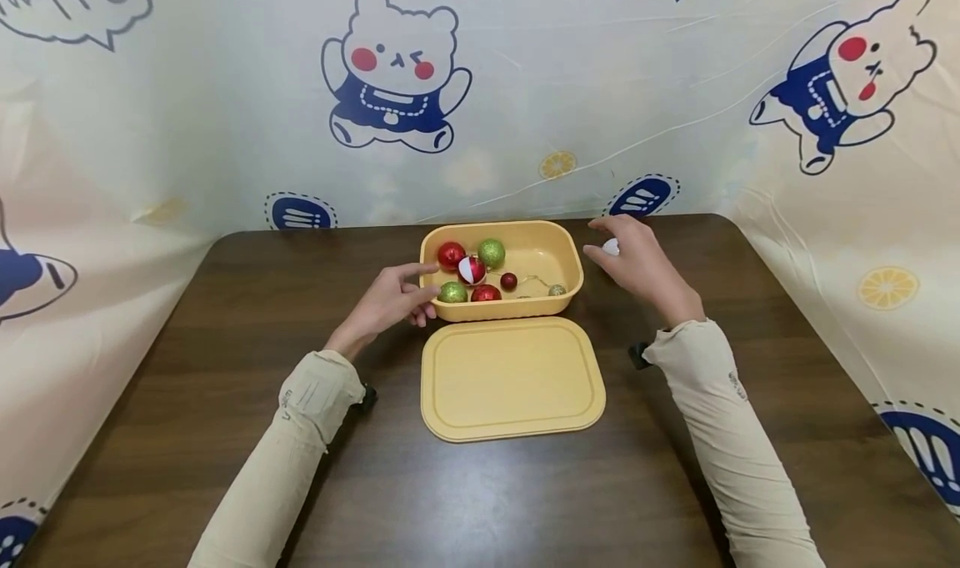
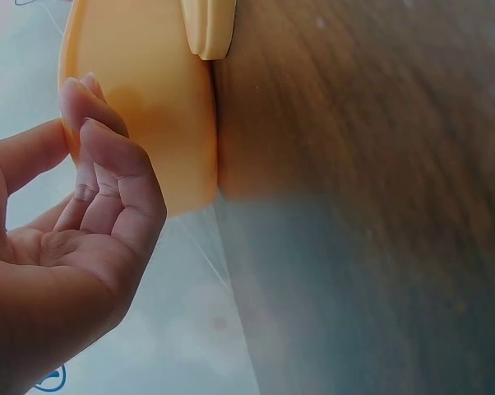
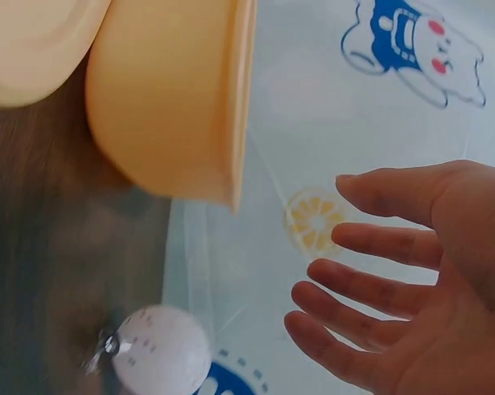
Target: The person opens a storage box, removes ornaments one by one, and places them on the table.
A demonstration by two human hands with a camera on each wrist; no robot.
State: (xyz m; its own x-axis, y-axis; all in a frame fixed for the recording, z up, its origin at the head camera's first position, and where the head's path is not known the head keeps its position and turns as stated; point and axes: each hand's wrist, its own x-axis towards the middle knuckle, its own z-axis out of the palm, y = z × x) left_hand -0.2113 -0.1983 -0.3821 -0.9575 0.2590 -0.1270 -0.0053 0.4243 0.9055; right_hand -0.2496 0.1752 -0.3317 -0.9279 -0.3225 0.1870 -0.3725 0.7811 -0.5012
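Dark wood table (image 1: 525,510), bear-print cloth (image 1: 525,59) beyond; left hand (image 1: 386,303) touches yellow box (image 1: 510,309) at nine o'clock, apparently steadying it, pinching or not I can't tell, right hand (image 1: 637,263) spread near white ball (image 3: 163,351) at three o'clock, seemingly for grasping.

Yel. box (image 3: 169,90), dk.-spotted wht. ball (image 3: 164,350)

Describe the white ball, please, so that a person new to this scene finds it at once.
On the dark table stands an open yellow box. Just right of it in the head view is a white ball with small dark marks and a shiny cap. Unlike the red balls and green balls, it lies outside the box.
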